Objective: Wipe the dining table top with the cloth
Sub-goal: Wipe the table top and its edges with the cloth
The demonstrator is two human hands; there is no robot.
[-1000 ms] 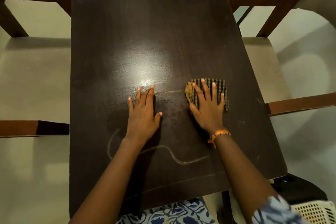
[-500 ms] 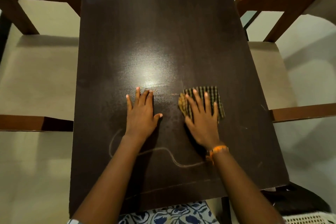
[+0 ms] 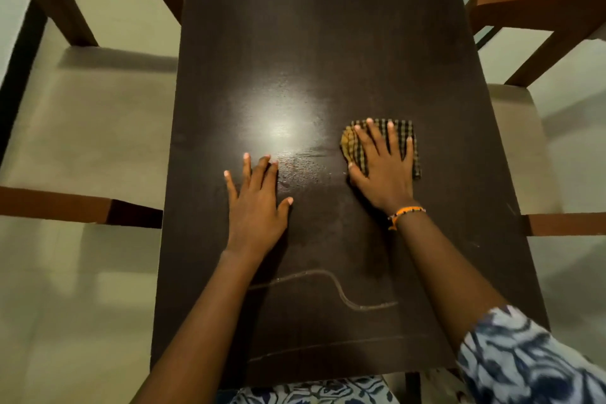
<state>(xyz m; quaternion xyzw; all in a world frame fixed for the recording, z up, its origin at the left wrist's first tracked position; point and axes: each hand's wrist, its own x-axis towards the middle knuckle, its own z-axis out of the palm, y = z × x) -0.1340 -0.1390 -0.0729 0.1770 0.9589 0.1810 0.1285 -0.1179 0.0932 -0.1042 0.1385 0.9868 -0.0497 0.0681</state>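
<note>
The checked cloth (image 3: pixel 401 133) lies flat under her right hand (image 3: pixel 383 170), fingers spread and pressing it onto the dark table (image 3: pixel 328 43). Her left hand (image 3: pixel 257 207) rests beside it, palm down (holding nothing), a chalky squiggle (image 3: pixel 341 293) between her forearms.

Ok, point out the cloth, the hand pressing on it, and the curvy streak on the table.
cloth (image 3: pixel 401 131): head view, bare checked corner beyond the fingers.
right hand (image 3: pixel 385 170): head view, back of the hand.
curvy streak (image 3: pixel 341 293): head view, middle of the bend.
</note>
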